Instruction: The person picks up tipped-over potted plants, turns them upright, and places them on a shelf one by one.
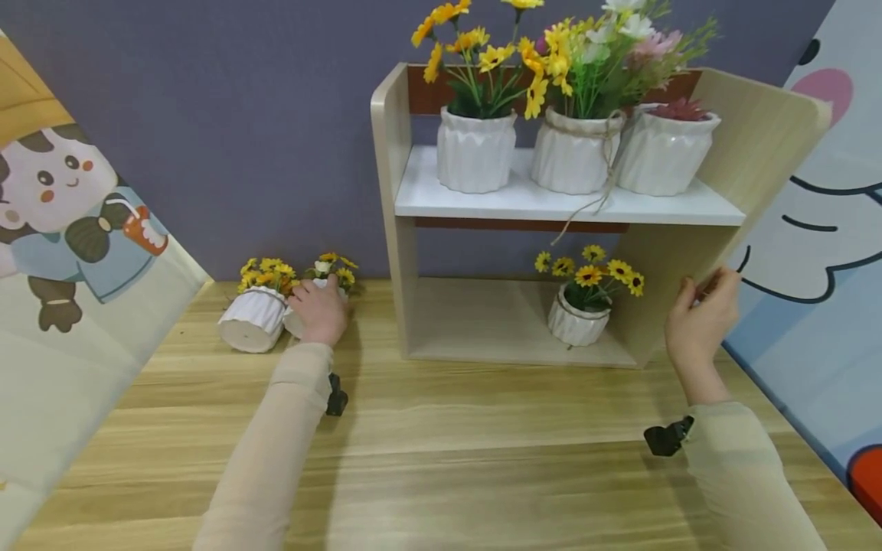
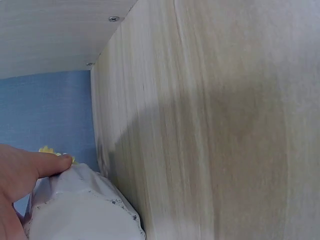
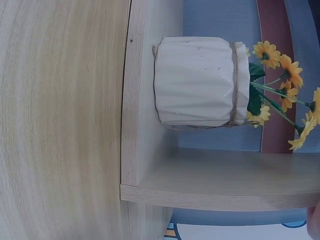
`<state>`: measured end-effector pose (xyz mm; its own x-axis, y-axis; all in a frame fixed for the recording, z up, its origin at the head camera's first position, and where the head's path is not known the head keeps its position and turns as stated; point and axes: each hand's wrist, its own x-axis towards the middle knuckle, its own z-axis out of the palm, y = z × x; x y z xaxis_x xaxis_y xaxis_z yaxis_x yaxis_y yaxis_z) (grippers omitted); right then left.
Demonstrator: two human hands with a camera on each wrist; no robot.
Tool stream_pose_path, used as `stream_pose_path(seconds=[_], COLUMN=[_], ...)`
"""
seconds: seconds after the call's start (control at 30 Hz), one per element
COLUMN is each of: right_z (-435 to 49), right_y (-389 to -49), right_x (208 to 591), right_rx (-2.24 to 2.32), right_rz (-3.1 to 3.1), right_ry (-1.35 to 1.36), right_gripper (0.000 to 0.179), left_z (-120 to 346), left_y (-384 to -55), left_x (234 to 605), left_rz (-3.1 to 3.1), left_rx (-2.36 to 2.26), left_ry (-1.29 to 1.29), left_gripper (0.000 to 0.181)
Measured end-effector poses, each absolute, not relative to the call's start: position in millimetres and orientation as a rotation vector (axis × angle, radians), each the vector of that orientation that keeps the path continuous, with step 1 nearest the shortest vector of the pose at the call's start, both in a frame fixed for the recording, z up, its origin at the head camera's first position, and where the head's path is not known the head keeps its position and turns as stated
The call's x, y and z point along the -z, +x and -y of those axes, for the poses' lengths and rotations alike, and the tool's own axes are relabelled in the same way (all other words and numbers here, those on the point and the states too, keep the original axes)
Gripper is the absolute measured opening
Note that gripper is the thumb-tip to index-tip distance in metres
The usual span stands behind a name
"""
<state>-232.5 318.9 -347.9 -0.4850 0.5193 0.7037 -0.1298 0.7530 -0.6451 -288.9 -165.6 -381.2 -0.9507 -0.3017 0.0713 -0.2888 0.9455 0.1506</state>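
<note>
My left hand (image 1: 320, 310) grips a white ribbed flower pot (image 2: 85, 212) with yellow and white flowers, tipped so its base faces me. In the left wrist view, the thumb (image 2: 52, 164) lies on the pot's side. Touching or nearly touching it on the left is another tipped white pot (image 1: 253, 321) with yellow flowers. My right hand (image 1: 703, 325) holds the front edge of the right side panel of a two-tier wooden shelf (image 1: 779, 138), thumb and fingers on either side. A small pot of yellow flowers (image 1: 579, 321) stands on the lower tier, near that panel.
On the white upper tier (image 1: 475, 200) stand three white pots: yellow flowers (image 1: 477, 149), mixed flowers with twine (image 1: 575, 157), and a reddish succulent (image 1: 664, 153). The shelf stands on a wood-grain table (image 1: 496, 451) against a grey-blue wall (image 1: 207, 138). Cartoon-printed panels (image 1: 76, 306) flank both sides.
</note>
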Motion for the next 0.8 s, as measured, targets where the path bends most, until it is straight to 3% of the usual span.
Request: stream_pose_path(seconds=[0.3,0.8], right_z=[-317,-318], right_y=[-232,-232], right_x=[348,347], right_rx=[-0.805,-0.818], right_rz=[1.944,1.953], right_ry=[-0.294,-0.296], right_gripper=[0.033,0.034], left_z=[170,187], left_y=[-279,-258], left_x=[385,385], left_rz=[2.887,2.690], left_rx=[0.305,0.594], left_ry=[0.397,0.269], left_gripper=[0.050,0.052])
